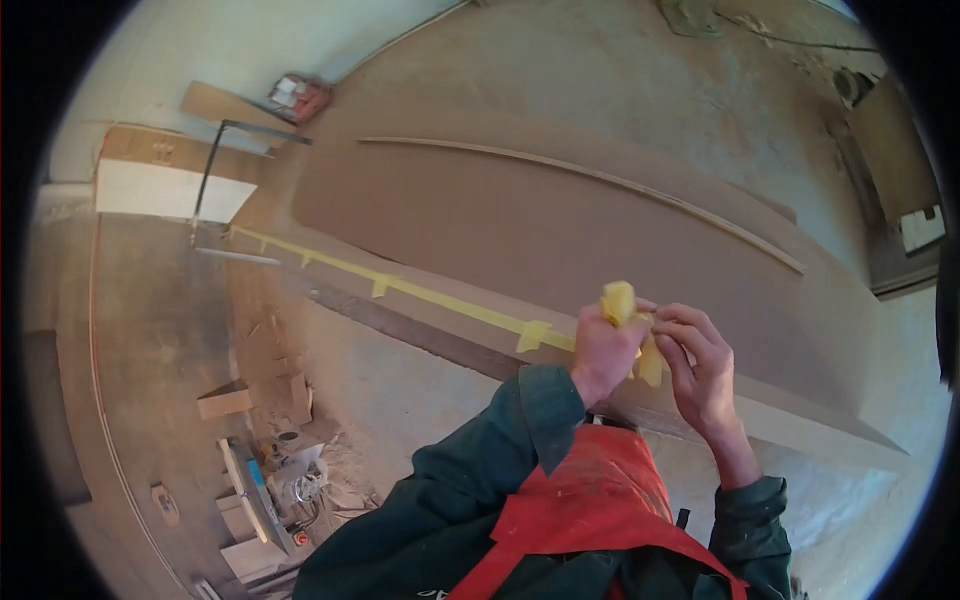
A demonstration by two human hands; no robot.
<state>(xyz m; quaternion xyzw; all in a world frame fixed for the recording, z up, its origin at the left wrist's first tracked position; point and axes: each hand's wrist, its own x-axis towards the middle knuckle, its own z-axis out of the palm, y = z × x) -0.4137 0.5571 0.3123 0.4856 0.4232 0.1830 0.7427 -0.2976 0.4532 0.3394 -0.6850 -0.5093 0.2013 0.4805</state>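
Crumpled yellow tape [619, 301] sticks up out of my left hand [604, 357], whose fingers are closed round it. My right hand [705, 365] is just to the right, thumb and fingertips pinched together at the tape's loose part [651, 362] between the hands. From my left hand, a strip of yellow masking tape [440, 298] runs to the far left along the near edge of a long brown board [520, 235]. Short cross pieces of tape [532, 336] hang over that edge at intervals. The pinched fingertips partly hide the tape between them.
A thin wooden strip [600, 183] lies lengthwise on the board. At the far left stand a black metal frame [208, 175] and a white panel [150, 188]. Wood offcuts [225, 400] and shavings litter the lower left, beside a leaning panel [255, 495]. A red-and-white box [300, 98] sits behind.
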